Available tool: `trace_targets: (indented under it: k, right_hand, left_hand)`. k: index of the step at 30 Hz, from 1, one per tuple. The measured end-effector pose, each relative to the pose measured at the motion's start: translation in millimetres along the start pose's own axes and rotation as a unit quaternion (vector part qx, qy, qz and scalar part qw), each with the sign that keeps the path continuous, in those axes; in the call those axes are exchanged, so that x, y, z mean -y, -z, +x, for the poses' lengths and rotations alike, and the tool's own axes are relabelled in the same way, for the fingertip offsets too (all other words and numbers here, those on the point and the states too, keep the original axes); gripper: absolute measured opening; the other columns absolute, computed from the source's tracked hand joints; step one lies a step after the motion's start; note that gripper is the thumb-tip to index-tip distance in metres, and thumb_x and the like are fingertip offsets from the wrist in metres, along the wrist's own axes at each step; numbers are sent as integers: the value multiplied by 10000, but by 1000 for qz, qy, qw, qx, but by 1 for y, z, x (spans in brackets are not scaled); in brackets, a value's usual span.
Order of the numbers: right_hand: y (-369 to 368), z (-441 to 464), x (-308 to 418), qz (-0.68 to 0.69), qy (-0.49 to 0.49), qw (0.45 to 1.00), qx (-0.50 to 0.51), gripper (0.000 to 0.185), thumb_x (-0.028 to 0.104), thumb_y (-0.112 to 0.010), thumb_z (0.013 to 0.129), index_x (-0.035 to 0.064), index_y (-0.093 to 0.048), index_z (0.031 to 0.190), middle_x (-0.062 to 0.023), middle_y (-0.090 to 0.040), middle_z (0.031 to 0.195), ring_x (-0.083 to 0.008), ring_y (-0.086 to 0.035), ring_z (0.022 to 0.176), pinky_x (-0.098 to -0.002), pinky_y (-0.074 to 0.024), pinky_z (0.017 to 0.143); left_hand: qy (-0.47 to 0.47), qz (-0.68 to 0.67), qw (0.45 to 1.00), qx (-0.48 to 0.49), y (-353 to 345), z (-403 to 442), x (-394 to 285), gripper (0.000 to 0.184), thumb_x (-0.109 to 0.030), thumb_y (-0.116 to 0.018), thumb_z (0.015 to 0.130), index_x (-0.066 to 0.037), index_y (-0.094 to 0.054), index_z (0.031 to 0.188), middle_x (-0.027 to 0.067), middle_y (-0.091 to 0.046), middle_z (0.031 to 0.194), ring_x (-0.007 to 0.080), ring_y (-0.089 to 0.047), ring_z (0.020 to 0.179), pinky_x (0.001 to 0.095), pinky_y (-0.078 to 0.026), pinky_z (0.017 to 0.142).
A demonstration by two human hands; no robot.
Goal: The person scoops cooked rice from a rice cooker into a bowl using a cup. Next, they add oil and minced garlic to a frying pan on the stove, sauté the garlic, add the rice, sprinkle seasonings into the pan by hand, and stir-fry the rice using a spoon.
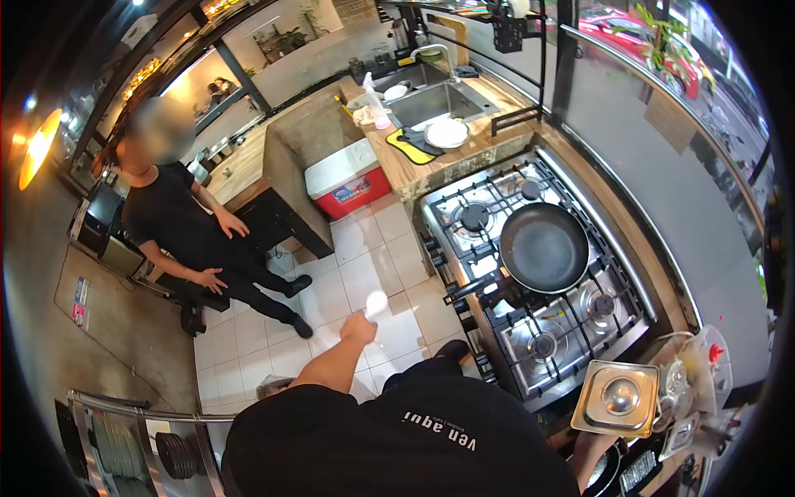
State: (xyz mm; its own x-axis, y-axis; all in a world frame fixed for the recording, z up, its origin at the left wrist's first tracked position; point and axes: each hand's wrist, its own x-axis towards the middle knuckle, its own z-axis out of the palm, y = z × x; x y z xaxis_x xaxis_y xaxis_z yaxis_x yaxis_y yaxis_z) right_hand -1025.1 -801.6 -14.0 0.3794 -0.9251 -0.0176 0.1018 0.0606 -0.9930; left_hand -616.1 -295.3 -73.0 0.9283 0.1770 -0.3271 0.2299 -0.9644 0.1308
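My left hand (358,330) reaches out over the tiled floor, its fingers closed on a small white rounded object (377,303); glare hides its exact kind. At the lower right, my right hand (590,451) is partly hidden beneath a square steel food pan lid (617,398) with a round dished centre. The fingers seem to grip its near edge. A black frying pan (545,247) rests on the gas stove (530,331) between my two hands, its handle pointing left. Nothing is visible inside the pan.
A person in black (178,215) stands to the left, both hands low. A red and white cooler (348,178) sits under the counter. Beyond the stove are a sink (443,103), a white plate (447,132) and cloths. A plate rack (124,439) stands lower left.
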Motion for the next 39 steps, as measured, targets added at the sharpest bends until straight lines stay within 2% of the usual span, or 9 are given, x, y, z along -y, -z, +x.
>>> trace_targets:
  k: [4,8,12,13,15,21,24,35,39]
  right_hand:
    - [-6,-9,13,186,-66,979,-46,476,322,-537,1093,-6,-512,1437,-157,-604,1346,-260,-644,1175,-412,-570,1008]
    - [15,-25,9,179,-138,967,-118,465,238,-646,1030,38,-521,1431,-142,-640,1316,-252,-681,1103,-404,-599,933]
    - [-13,-61,67,-209,-93,968,-106,350,211,-590,1076,34,-568,1378,-121,-649,1280,-230,-661,1125,-376,-579,951]
    - [-14,-68,79,-368,-10,927,-71,328,208,-594,1078,34,-589,1356,-106,-651,1270,-216,-655,1126,-365,-573,953]
    - [-6,-80,67,-221,66,964,-130,327,185,-652,1043,22,-613,1325,-91,-664,1256,-192,-647,1121,-356,-569,940]
    - [33,-151,72,-128,57,969,-201,355,111,-743,967,0,-639,1288,-90,-698,1217,-171,-662,1065,-345,-571,911]
    - [50,-193,73,-180,37,953,-240,366,122,-761,956,16,-649,1287,-82,-703,1214,-161,-657,1057,-345,-569,909]
    - [61,-278,33,-89,-24,924,-371,586,160,-904,825,53,-632,1333,-79,-685,1282,-202,-655,1122,-380,-546,975]
    - [59,-273,37,-70,-20,928,-366,564,168,-900,827,60,-640,1317,-80,-692,1264,-203,-658,1111,-384,-551,964]
  left_hand:
    - [-46,-107,977,-180,40,24,-49,415,-342,-641,951,-136,-604,1309,211,-751,1082,443,-713,1008,562,-560,868]
    - [-334,-231,858,-315,90,32,-140,343,-183,-649,956,-119,-587,1287,162,-696,940,378,-685,845,496,-526,767]
    - [-515,-444,732,-49,113,-39,-265,195,-67,-626,1033,-9,-610,1218,1,-657,948,75,-559,814,248,-459,708]
    - [-570,-436,696,5,112,-64,-297,279,-57,-645,1023,-1,-610,1294,47,-709,1020,95,-617,854,242,-494,744]
    - [-614,-428,644,154,101,-125,-346,322,-79,-676,1015,14,-642,1322,101,-738,1106,118,-669,910,253,-526,784]
    - [-742,-194,613,187,41,-271,-457,250,-168,-766,885,-91,-751,1122,107,-747,823,212,-725,742,338,-554,714]
    - [-830,-150,502,190,-14,-318,-502,220,-217,-762,873,-105,-745,1061,156,-783,948,332,-770,882,402,-589,759]
    - [-846,35,512,148,-80,-381,-525,263,-300,-725,877,-124,-782,1064,141,-791,1000,346,-764,936,433,-591,821]
    - [-779,4,574,252,-89,-368,-530,280,-268,-777,858,-70,-792,1056,105,-793,890,215,-756,807,341,-570,757]
